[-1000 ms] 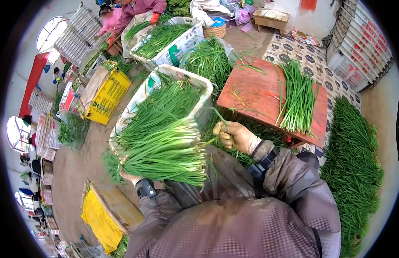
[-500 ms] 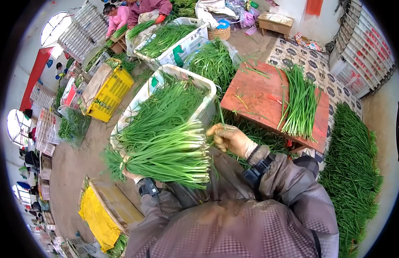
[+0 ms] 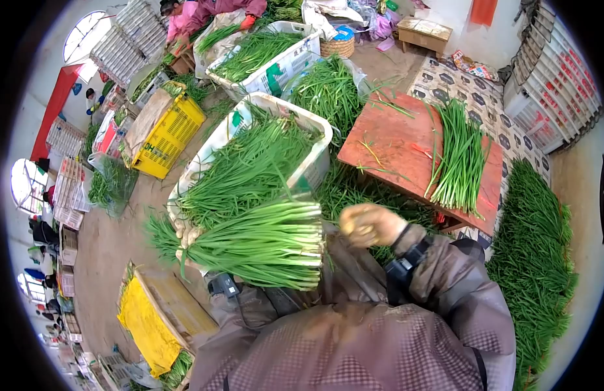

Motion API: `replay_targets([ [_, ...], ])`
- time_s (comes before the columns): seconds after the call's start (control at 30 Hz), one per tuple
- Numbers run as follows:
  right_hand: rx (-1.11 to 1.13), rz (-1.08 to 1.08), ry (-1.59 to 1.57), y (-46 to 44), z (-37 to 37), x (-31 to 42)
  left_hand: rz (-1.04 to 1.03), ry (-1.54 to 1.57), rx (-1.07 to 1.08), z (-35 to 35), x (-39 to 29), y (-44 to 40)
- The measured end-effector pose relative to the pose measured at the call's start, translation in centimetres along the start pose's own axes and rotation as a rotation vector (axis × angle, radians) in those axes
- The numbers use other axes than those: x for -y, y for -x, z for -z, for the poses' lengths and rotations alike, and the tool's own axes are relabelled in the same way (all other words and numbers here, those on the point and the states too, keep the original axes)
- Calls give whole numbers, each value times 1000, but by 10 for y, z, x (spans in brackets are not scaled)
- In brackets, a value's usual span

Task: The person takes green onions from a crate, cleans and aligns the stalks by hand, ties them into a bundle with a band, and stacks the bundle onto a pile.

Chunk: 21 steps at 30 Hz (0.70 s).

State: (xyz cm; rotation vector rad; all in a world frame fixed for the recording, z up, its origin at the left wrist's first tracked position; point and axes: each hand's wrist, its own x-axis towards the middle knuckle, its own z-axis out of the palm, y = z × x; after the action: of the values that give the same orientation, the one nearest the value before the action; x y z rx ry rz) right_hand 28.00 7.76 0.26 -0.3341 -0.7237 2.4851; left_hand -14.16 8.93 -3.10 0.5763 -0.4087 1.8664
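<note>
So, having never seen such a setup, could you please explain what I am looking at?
No machine here: these are a person's own two hands, seen from a camera worn on the head, looking forward and down. The left hand holds a bunch of greens, its pale ends facing right. The right hand is curled near those ends, too blurred to tell whether it holds anything. On the red table lies another bunch. A white crate beyond holds more greens.

Chive bundle [image 3: 269,242] in left hand [image 3: 184,237], crate [image 3: 319,165] just beyond, loose chives [image 3: 250,163] inside, surface [image 3: 398,144] off right, chive pile [image 3: 458,156] on it
</note>
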Motion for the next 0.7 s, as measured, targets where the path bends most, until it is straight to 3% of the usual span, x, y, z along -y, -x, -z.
replay_targets([
  [0.03,-17,87,-39,8,7,9,36,-6,38,6,-3,-4],
  [0.17,-280,41,547,1,-6,21,68,-24,81,20,-9,-10],
  [0.23,-472,102,641,-27,-14,4,75,-23,95,22,-9,-11],
  [0.33,-705,-89,746,-55,-8,3,83,-22,112,20,-7,-12],
  [0.37,-722,-186,959,-61,-6,5,80,-25,118,18,-6,-12],
  [0.43,-663,-131,1486,-63,-12,11,54,-18,125,10,1,-14],
  [0.53,-676,-72,1777,-74,-11,12,62,6,120,8,1,-13],
  [0.63,-682,-156,1950,-85,-22,18,103,31,132,4,7,-14],
  [0.7,-572,-111,1717,-91,-16,12,132,23,131,0,10,-17],
])
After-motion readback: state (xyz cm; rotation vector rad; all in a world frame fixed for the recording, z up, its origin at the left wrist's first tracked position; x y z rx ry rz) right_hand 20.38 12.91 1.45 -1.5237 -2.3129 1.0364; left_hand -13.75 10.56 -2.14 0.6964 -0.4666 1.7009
